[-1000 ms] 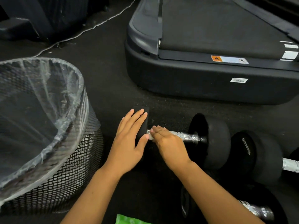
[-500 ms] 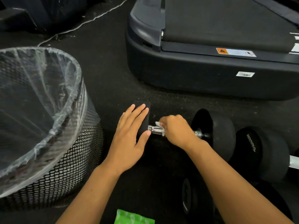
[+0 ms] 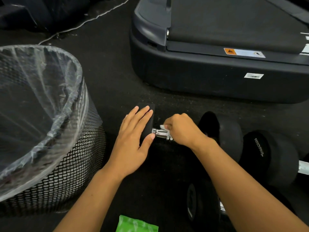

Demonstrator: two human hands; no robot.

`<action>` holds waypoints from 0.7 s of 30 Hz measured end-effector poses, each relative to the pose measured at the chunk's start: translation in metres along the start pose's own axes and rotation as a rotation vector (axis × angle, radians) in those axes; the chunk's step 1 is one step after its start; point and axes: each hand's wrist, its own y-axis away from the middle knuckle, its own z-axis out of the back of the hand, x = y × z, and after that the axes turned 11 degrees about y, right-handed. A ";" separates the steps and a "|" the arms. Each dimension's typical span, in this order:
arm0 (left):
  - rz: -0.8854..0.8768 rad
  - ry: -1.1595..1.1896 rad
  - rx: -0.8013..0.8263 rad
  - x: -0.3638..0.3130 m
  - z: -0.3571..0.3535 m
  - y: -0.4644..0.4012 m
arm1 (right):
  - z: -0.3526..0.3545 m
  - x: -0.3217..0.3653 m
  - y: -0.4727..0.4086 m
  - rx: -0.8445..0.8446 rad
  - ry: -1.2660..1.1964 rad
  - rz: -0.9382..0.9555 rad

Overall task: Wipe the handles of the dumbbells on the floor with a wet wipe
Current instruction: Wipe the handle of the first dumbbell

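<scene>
A black dumbbell lies on the dark floor with a chrome handle [image 3: 160, 133]. My left hand [image 3: 133, 141] rests flat with straight fingers on its left head [image 3: 149, 114]. My right hand [image 3: 182, 129] curls round the handle with a white wet wipe [image 3: 163, 126] pinched against the metal; most of the wipe is hidden under my fingers. The dumbbell's right head [image 3: 224, 131] shows behind my right wrist. A second dumbbell [image 3: 270, 153] lies to the right, and a third [image 3: 197, 208] sits partly under my right forearm.
A black mesh bin [image 3: 55, 173] lined with clear plastic stands at the left. A treadmill base [image 3: 209, 72] fills the upper right. A green wipe packet [image 3: 137, 225] lies at the bottom edge. A white cable [image 3: 83, 22] runs across the floor at the upper left.
My right hand has slid right along the handle from its left end, baring the chrome beside the left head. My left hand has stayed on that head.
</scene>
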 end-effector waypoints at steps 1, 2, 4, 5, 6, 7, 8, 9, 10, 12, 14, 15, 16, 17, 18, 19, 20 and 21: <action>-0.001 -0.001 -0.001 0.000 0.000 0.000 | -0.003 0.006 0.003 -0.012 0.016 0.027; 0.000 -0.002 -0.003 0.000 0.000 0.000 | -0.008 0.010 0.006 -0.034 0.023 0.061; 0.005 0.004 -0.002 0.000 0.000 0.000 | -0.015 0.008 0.019 -0.071 0.040 0.120; 0.005 0.007 0.002 -0.001 0.001 0.000 | -0.014 0.003 0.023 -0.076 0.039 0.111; 0.005 0.007 0.005 -0.001 0.001 0.001 | -0.013 -0.002 0.024 -0.087 0.029 0.085; 0.004 0.004 0.006 -0.001 0.001 0.001 | -0.010 -0.005 0.022 -0.095 0.020 0.047; 0.004 -0.001 0.007 -0.001 0.001 0.000 | -0.009 -0.005 0.020 -0.106 0.024 0.027; 0.005 -0.003 0.006 -0.001 0.001 0.000 | -0.009 0.000 0.020 -0.113 0.047 0.025; 0.008 -0.003 0.003 0.000 0.001 -0.001 | -0.012 0.006 0.023 -0.125 0.070 0.045; 0.015 0.002 0.003 -0.001 0.000 -0.002 | -0.019 0.009 0.035 -0.124 0.081 0.108; 0.015 0.003 0.010 -0.001 0.001 -0.001 | -0.015 0.002 0.044 -0.102 0.045 0.121; 0.013 0.002 0.011 -0.002 0.001 -0.001 | -0.012 -0.002 0.042 -0.099 0.044 0.099; 0.013 0.000 0.010 -0.002 0.001 0.000 | -0.008 -0.002 0.038 -0.109 0.039 0.068; 0.016 -0.003 0.007 -0.003 0.001 0.000 | -0.007 0.001 0.034 -0.121 0.045 0.047; 0.021 -0.003 0.002 -0.003 0.001 -0.001 | -0.008 0.006 0.033 -0.121 0.056 0.050; 0.027 0.000 -0.001 -0.003 0.000 -0.001 | -0.012 0.011 0.035 -0.114 0.067 0.075; 0.030 0.004 -0.002 -0.004 0.000 -0.001 | -0.016 0.011 0.038 -0.104 0.080 0.103; 0.029 0.005 0.000 -0.004 0.000 -0.001 | -0.017 0.008 0.042 -0.104 0.075 0.118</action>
